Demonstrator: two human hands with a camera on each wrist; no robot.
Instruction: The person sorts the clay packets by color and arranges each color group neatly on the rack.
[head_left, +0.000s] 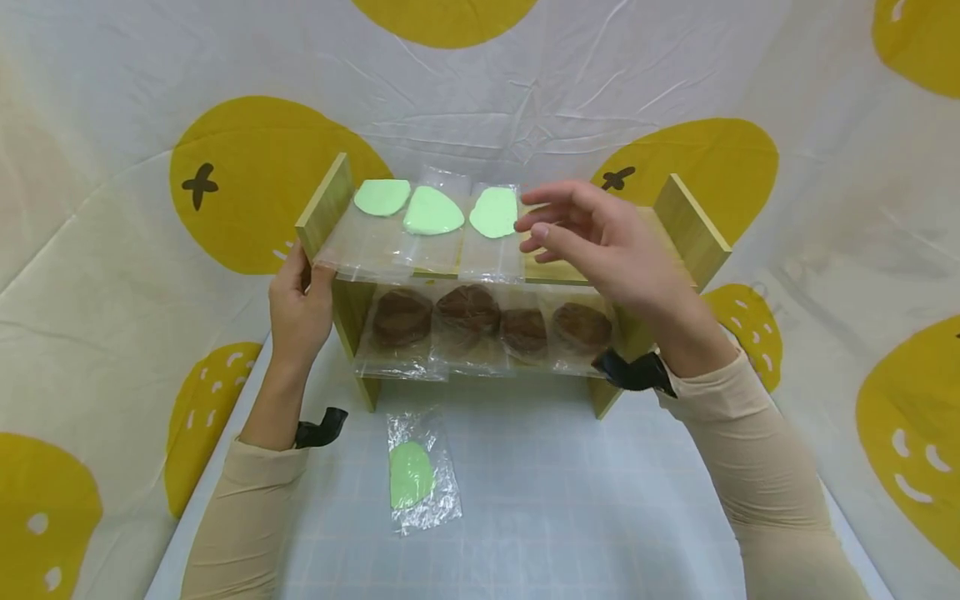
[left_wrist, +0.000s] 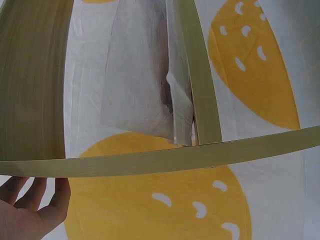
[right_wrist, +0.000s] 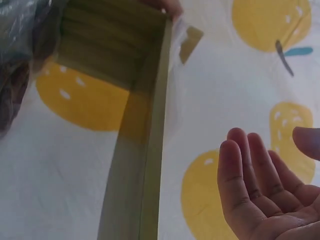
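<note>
A small wooden two-tier shelf [head_left: 696,218] stands before me. On its top board, towards the left, lie three clear bags, each with a flat pale-green piece: a left one [head_left: 382,197], a middle one [head_left: 432,211] and a right one [head_left: 494,212]. My left hand [head_left: 302,302] grips the shelf's left side panel [head_left: 325,204] near the top board, its fingers against the outer face in the left wrist view. Just right of the right green bag hovers my right hand [head_left: 592,229], slightly blurred, fingers loosely bent and apart, palm bare in the right wrist view.
Several clear bags with round brown lumps [head_left: 468,308] line the lower board, their edges overhanging its front. On the pale table [head_left: 555,508] in front lies another clear bag with a green piece [head_left: 411,475]. A white cloth with yellow fruit prints [head_left: 465,92] rises behind.
</note>
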